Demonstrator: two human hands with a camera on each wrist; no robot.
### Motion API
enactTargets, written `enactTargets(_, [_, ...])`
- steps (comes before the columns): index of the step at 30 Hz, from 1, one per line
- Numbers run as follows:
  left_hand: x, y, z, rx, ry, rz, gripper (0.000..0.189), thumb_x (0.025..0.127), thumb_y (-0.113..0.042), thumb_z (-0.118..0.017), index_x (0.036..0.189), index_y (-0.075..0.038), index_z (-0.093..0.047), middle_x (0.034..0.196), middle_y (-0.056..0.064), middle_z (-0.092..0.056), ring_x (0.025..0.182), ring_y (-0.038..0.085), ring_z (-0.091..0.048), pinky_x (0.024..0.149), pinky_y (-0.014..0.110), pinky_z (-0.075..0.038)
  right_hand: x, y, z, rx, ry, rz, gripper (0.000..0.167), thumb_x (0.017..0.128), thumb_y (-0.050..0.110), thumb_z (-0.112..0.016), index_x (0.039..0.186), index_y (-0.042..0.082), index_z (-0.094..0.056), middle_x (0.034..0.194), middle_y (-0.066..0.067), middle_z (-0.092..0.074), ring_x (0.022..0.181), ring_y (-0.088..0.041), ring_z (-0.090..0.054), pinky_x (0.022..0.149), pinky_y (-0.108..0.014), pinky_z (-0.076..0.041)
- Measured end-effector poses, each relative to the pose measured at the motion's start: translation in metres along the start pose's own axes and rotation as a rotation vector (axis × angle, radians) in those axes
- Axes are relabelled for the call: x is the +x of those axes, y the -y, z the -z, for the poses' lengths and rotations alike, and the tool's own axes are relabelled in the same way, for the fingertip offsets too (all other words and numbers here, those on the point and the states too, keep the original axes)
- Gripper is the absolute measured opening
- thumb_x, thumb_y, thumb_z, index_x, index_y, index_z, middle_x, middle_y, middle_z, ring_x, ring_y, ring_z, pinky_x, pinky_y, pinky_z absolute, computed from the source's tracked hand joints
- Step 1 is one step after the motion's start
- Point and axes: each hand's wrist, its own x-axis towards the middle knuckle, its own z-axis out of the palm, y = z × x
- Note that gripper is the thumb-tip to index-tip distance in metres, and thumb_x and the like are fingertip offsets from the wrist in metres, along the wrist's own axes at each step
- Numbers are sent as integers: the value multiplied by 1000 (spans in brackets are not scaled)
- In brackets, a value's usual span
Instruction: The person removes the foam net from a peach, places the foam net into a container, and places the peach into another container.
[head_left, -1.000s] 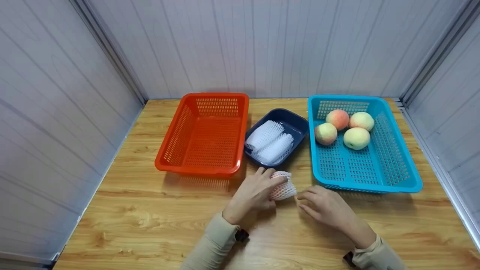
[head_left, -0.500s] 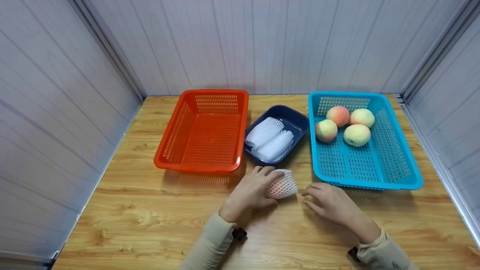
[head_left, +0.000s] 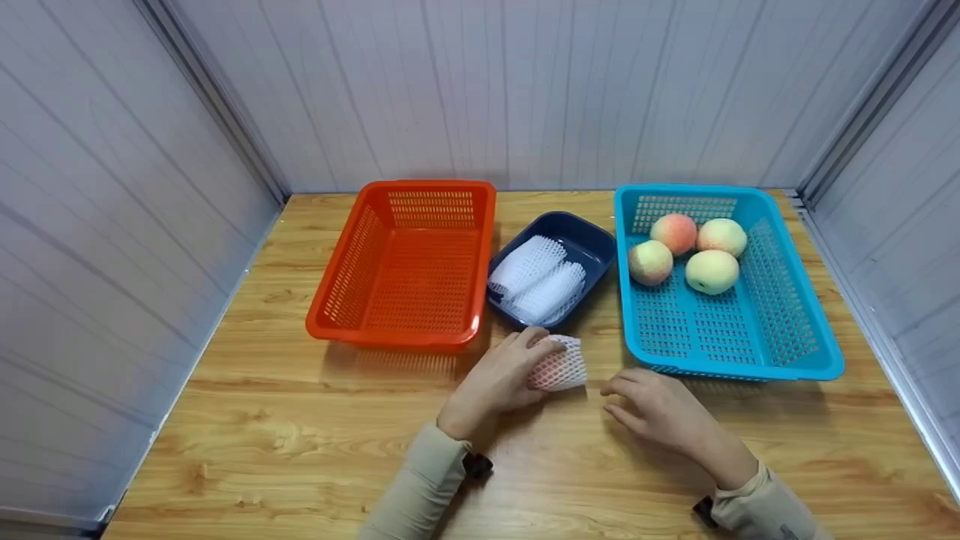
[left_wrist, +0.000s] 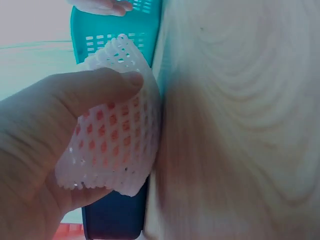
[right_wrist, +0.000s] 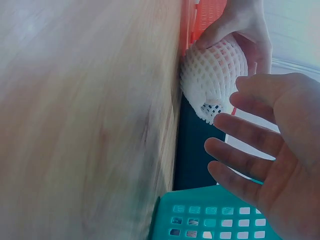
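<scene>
A peach in a white foam net sleeve (head_left: 561, 364) is gripped by my left hand (head_left: 499, 380), low over the wooden table. In the left wrist view the thumb lies across the net (left_wrist: 117, 135), and reddish skin shows through its holes. My right hand (head_left: 660, 411) is apart from it on the right, fingers relaxed and holding nothing. The right wrist view shows its spread fingers near the loose end of the net (right_wrist: 212, 75). Beyond the left hand, a navy tray (head_left: 596, 241) holds white foam net sleeves (head_left: 536, 274).
An orange basket (head_left: 319, 328) stands at the left, nothing visible in it. On the right, a blue basket (head_left: 829, 367) contains several peaches (head_left: 712, 271). Pale panel walls (head_left: 465, 90) close off the back and both sides of the table (head_left: 247, 420).
My left hand has drawn the netted peach slightly to the left. The right hand has backed off a little to the right, widening the gap between it and the net.
</scene>
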Motion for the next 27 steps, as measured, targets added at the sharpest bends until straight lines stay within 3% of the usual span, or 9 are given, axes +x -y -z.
enactTargets(4, [-3,1,4,-50,-11,10,85,64,-33,-90,138,-25,-48,130,2,-47,112,17,-50,97,34,-42,0,0,-1,8,-7,-16,18,79,16,-79,94,12,-70,91,3,-66,83,-15,-64,71,-35,-53])
enactTargets(8, [-9,1,9,-69,-30,65,83,66,-40,-88,138,-26,-49,135,6,-46,115,19,-50,97,37,-44,-1,0,-2,13,2,-27,19,80,16,-79,95,11,-69,91,2,-66,83,-15,-64,71,-35,-54])
enactTargets(15, [-32,0,16,-115,-116,139,69,76,-44,-81,135,-22,-53,136,6,-49,122,21,-47,100,39,-41,-6,1,-4,16,9,-33,20,79,17,-79,96,11,-70,93,1,-67,85,-16,-65,72,-35,-54])
enactTargets(21, [-60,-4,23,-367,-209,219,47,83,-20,-78,126,-13,-60,124,-2,-56,116,13,-51,101,34,-40,-9,4,-4,21,-25,-28,21,77,14,-81,95,10,-70,93,0,-67,86,-17,-65,72,-36,-54])
enactTargets(27, [-79,-2,20,-648,-285,340,31,86,-5,-72,116,-7,-65,114,5,-62,97,28,-61,82,43,-52,-9,4,-4,48,-68,-28,21,76,12,-81,94,11,-70,93,1,-67,87,-17,-64,73,-37,-54])
